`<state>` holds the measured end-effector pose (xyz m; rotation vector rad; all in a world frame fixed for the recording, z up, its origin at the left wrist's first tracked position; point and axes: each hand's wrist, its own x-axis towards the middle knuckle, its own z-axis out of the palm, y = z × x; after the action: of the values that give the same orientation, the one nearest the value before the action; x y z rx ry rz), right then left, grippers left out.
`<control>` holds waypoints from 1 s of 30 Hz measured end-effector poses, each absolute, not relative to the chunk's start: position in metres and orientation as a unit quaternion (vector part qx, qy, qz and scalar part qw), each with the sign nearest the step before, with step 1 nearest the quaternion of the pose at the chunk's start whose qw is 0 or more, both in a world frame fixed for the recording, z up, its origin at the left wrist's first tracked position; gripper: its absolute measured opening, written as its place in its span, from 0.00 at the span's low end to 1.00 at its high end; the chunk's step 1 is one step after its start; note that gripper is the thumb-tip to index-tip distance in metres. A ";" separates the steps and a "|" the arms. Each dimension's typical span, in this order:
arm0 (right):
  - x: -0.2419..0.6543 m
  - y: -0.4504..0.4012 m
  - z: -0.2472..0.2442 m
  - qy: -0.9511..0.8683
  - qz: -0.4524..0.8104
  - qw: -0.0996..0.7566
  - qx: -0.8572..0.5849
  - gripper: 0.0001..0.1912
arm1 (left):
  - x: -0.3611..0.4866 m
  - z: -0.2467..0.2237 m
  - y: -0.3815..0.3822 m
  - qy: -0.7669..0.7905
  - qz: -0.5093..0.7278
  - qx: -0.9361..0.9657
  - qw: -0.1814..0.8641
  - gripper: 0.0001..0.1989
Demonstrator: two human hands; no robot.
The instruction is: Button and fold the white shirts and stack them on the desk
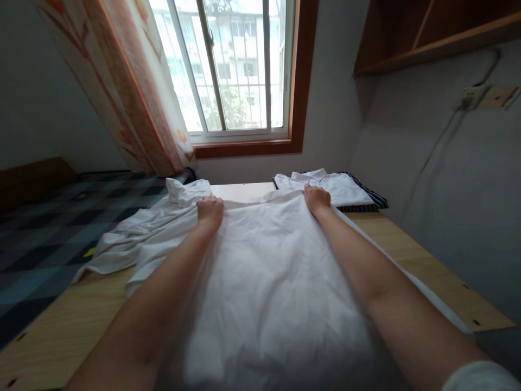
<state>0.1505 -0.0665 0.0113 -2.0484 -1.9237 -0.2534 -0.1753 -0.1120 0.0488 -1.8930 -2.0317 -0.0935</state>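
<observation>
A white shirt [264, 260] is spread over the wooden table, wide and wrinkled, its near part running to the bottom of the view. At its far left my left hand [210, 210] is closed on the cloth. My right hand [317, 199] grips the far right part in the same way, fingers curled over the fabric. Both arms are stretched forward across the shirt. More white cloth [158, 228] lies in loose folds to the left of my left hand; whether it belongs to the same shirt I cannot tell.
Folded clothes with a white collared shirt [325, 187] on top and dark striped cloth [376, 201] beneath lie at the far right. The wooden table [423, 255] meets a checked bedspread [36, 233] on the left. Behind are a window [240, 70], a curtain [130, 81] and a wall shelf [439, 51].
</observation>
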 end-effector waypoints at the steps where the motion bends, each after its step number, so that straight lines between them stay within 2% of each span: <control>1: 0.148 -0.066 0.006 -0.670 -0.081 0.150 -0.722 0.18 | -0.169 0.045 -0.113 -0.714 -0.037 -0.674 0.186 0.21; 5: 0.135 -0.072 0.000 -0.653 -0.097 0.155 -0.735 0.19 | -0.137 0.028 -0.122 -0.647 -0.060 -0.735 0.192 0.19; 10: 0.099 -0.098 0.011 -0.736 -0.129 0.163 -0.645 0.21 | -0.109 -0.005 -0.134 -0.585 -0.100 -0.801 0.078 0.20; 14: 0.058 -0.126 -0.004 -0.819 -0.053 0.147 -0.552 0.19 | -0.109 -0.022 -0.134 -0.622 -0.082 -0.778 0.022 0.26; 20: 0.036 -0.141 -0.035 -0.821 0.064 0.157 -0.545 0.26 | -0.113 -0.019 -0.132 -0.653 -0.028 -0.756 -0.033 0.30; 25: 0.050 -0.144 -0.032 -0.818 0.084 0.136 -0.553 0.30 | -0.136 -0.016 -0.129 -0.679 -0.012 -0.733 -0.035 0.36; 30: 0.072 -0.149 -0.030 -0.804 0.071 0.122 -0.578 0.33 | -0.164 -0.010 -0.129 -0.717 -0.004 -0.696 -0.024 0.37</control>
<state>0.0725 -0.1487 -0.0304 -1.6869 -2.3454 0.2058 -0.1644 -0.1291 -0.0104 -2.2216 -2.2894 -0.0127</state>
